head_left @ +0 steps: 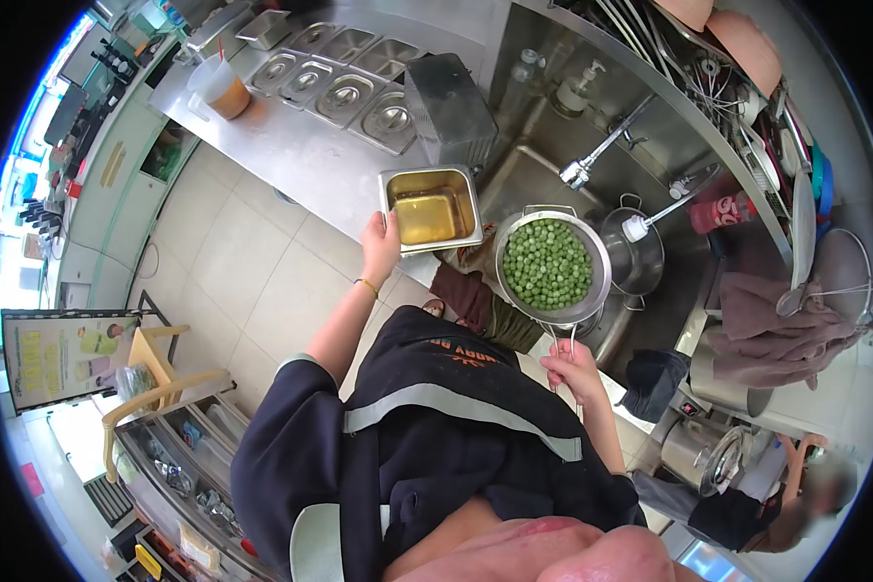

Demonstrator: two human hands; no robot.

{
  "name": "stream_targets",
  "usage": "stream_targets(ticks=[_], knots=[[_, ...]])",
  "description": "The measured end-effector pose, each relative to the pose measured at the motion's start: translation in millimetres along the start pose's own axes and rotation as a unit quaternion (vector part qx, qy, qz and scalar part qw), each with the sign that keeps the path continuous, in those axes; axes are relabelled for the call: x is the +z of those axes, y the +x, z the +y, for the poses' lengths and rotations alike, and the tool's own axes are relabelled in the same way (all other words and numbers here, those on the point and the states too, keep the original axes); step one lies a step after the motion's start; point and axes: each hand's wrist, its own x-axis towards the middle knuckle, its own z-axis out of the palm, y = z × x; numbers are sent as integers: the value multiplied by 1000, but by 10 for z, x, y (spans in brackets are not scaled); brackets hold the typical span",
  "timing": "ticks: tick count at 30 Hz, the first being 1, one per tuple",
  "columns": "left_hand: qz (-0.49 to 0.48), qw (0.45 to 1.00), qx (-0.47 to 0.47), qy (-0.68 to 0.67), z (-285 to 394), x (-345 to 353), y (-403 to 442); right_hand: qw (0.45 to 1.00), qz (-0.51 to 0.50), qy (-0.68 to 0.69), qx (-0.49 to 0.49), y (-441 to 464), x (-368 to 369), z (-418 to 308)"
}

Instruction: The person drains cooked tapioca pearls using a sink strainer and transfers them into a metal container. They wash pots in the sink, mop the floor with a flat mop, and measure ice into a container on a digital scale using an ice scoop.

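Note:
My left hand [381, 242] is closed on the near left rim of a rectangular steel pan [477, 229]. Some yellowish liquid [427, 215] lies in the bottom of that pan, which is at the counter's edge. In my right hand [570, 369] is the wire handle of a round metal strainer [602, 267], with the fingers wrapped round it. Many small round green balls [547, 266] fill the strainer; their exact kind I cannot tell. It is held level at the near side of the sink, just right of the pan.
Behind the strainer is a steel sink [538, 131] with a faucet [574, 175] and a metal pot [640, 254]. Lidded inserts [344, 95], a dark box [451, 107] and a jug of orange-brown liquid [225, 92] stand along the counter. Another person [747, 504] is at the lower right.

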Motion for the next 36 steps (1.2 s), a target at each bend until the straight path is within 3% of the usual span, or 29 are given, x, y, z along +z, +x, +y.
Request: stream_targets(ticks=[4, 7, 12, 30, 36], knots=[[35, 990, 134, 5, -435, 207, 75, 999, 3, -35, -17, -85, 124, -181], [14, 989, 122, 82, -678, 310, 160, 999, 9, -43, -24, 40, 215, -243], [35, 966, 190, 173, -7, 380, -219, 997, 17, -77, -17, 359, 323, -267], [-22, 963, 163, 211, -40, 505, -81, 951, 21, -309, -10, 637, 23, -745], [-28, 964, 152, 215, -27, 483, -84, 947, 12, -320, -9, 700, -7, -747]])
